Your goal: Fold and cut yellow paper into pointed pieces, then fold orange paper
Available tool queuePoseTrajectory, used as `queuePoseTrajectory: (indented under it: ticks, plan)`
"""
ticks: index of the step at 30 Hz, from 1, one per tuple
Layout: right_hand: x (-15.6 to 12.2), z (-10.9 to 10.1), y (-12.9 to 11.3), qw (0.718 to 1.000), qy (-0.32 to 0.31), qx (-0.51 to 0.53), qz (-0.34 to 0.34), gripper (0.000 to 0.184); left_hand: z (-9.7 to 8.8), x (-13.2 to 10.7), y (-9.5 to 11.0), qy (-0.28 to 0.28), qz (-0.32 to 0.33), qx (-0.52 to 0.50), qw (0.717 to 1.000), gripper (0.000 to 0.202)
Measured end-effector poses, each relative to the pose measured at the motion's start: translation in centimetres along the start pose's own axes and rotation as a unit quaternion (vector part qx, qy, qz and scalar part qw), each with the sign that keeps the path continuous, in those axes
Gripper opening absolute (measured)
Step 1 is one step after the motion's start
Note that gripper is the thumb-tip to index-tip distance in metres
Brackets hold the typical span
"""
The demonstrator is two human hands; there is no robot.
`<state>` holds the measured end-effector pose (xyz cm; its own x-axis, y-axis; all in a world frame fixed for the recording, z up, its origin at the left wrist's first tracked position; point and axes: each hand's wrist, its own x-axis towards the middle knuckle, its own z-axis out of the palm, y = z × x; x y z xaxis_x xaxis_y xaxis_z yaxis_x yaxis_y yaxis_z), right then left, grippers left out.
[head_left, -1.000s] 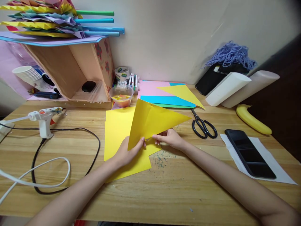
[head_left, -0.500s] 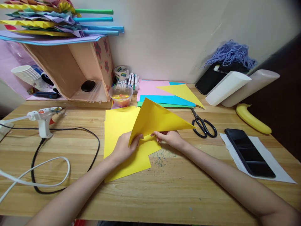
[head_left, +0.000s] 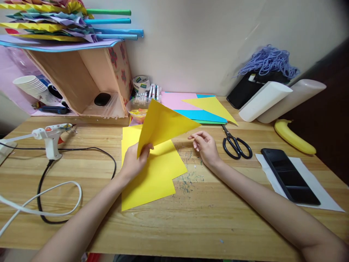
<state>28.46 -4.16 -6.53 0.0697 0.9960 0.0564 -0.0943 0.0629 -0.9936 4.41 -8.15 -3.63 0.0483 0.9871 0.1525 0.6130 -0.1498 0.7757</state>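
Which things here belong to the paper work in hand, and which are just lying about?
Likely in the job:
yellow triangle, held in the left hand
yellow sheets beneath
possibly scissors, lying untouched

Probably just lying about:
banana
phone
purple yarn

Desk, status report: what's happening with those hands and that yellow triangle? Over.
Left hand holding the yellow triangle, raised above yellow sheets. Right hand off the triangle, nothing seen in grip. Scissors right of both hands, not between.

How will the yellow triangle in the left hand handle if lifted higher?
The triangle seems fairly stiff: gripped near one corner by the left hand, its far tip juts out unsupported. Its thin edges suggest paper, so likely light and easily creased.
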Motion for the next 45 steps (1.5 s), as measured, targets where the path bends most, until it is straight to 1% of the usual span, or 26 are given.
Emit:
queuePoseTrajectory:
  ticks: [2,4,5,7,9,11,15,18,23,27,34,37,40,43,45]
  plan:
    - [0.4,-0.2,0.1,1.000,-0.002,0.013,-0.001,0.016,-0.3,0.2,0.0,0.026,-0.019,-0.030,0.999,0.027]
    - [0.5,-0.2,0.0,0.999,-0.032,0.002,0.009,0.020,-0.4,0.3,0.0,0.039,-0.033,-0.047,0.998,0.028]
    - [0.4,-0.2,-0.1,0.999,-0.048,-0.009,0.011,0.022,-0.3,0.3,0.0,0.036,-0.036,-0.048,0.998,0.028]
    - [0.3,0.0,-0.4,0.997,-0.071,-0.029,0.012,0.027,-0.1,0.1,0.0,0.009,-0.036,-0.037,0.999,0.029]
    - [0.1,0.1,-0.5,0.996,-0.075,-0.045,0.012,0.027,0.3,-0.1,0.0,-0.028,-0.027,-0.016,0.999,0.029]
    - [0.0,0.1,-0.5,0.995,-0.071,-0.066,0.015,0.026,0.5,-0.2,0.0,-0.052,-0.013,0.008,0.999,0.030]
    - [-0.1,0.1,-0.4,0.991,-0.076,-0.109,0.021,0.029,0.5,-0.1,-0.2,-0.055,0.008,0.030,0.998,0.030]
    - [-0.2,0.2,-0.4,0.992,-0.066,-0.109,0.016,0.027,0.2,0.2,-0.2,-0.040,0.011,0.033,0.999,0.029]
    - [-0.3,0.3,-0.6,0.998,-0.031,-0.052,0.026,0.022,-0.6,0.7,-0.2,-0.015,0.010,0.047,0.999,0.028]
    - [-0.2,0.2,-0.6,0.999,-0.006,-0.029,0.026,0.020,-1.5,1.1,-0.4,-0.012,0.018,0.063,0.998,0.028]
    - [0.1,-0.1,0.1,1.000,-0.001,-0.030,-0.002,0.023,-2.6,1.6,-0.5,0.002,-0.016,0.038,0.999,0.030]
    - [0.2,-0.2,0.2,0.999,-0.020,-0.027,0.005,0.026,-2.8,1.7,-0.8,0.010,-0.023,0.028,0.999,0.029]
    - [0.2,-0.2,0.0,0.999,-0.045,-0.003,0.026,0.030,-2.9,1.8,-1.0,-0.001,-0.029,0.025,0.999,0.028]
    - [0.1,-0.2,-0.2,0.993,-0.108,-0.009,0.047,0.030,-2.9,2.0,-0.9,-0.028,-0.031,0.001,0.999,0.028]
    - [0.0,-0.2,-0.2,0.984,-0.164,-0.034,0.069,0.029,-2.8,2.0,-0.8,-0.050,-0.051,-0.034,0.997,0.030]
